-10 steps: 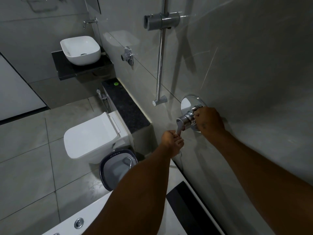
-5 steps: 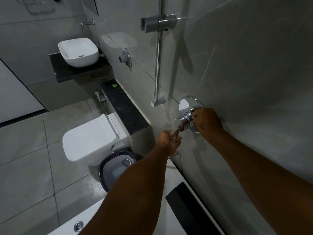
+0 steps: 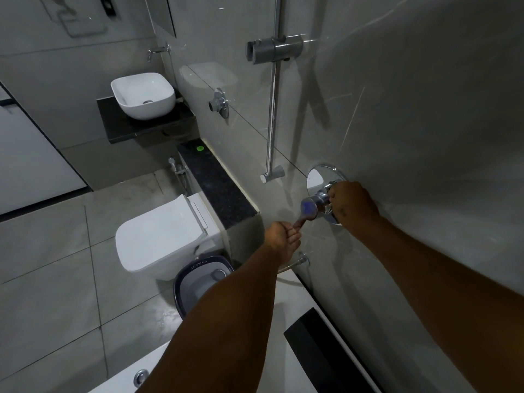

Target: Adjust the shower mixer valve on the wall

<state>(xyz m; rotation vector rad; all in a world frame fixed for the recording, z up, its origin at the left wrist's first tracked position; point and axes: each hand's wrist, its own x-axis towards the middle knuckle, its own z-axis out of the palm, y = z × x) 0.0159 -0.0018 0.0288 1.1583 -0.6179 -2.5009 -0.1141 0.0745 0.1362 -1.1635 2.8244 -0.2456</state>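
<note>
The chrome shower mixer valve (image 3: 317, 191) sits on the grey tiled wall, a round plate with a stubby body and a lever pointing down. My right hand (image 3: 353, 205) is closed around the valve body close to the plate and hides its right side. My left hand (image 3: 283, 238) is just below, its fingertips pinching the lower end of the valve lever (image 3: 300, 221). A blue mark shows on the front cap of the valve.
A chrome shower rail (image 3: 272, 109) with a grey slider runs up the wall left of the valve. Below are a hose outlet (image 3: 302, 259), a white toilet (image 3: 164, 236), a grey bin (image 3: 198, 282), a dark ledge (image 3: 215, 185) and the white tub edge (image 3: 297, 293). A basin (image 3: 141, 95) stands further back.
My left hand loosened from a closed grip on the lever to a fingertip pinch. The lever end tilted slightly and the valve's front cap now shows blue. My right hand stayed on the valve body.
</note>
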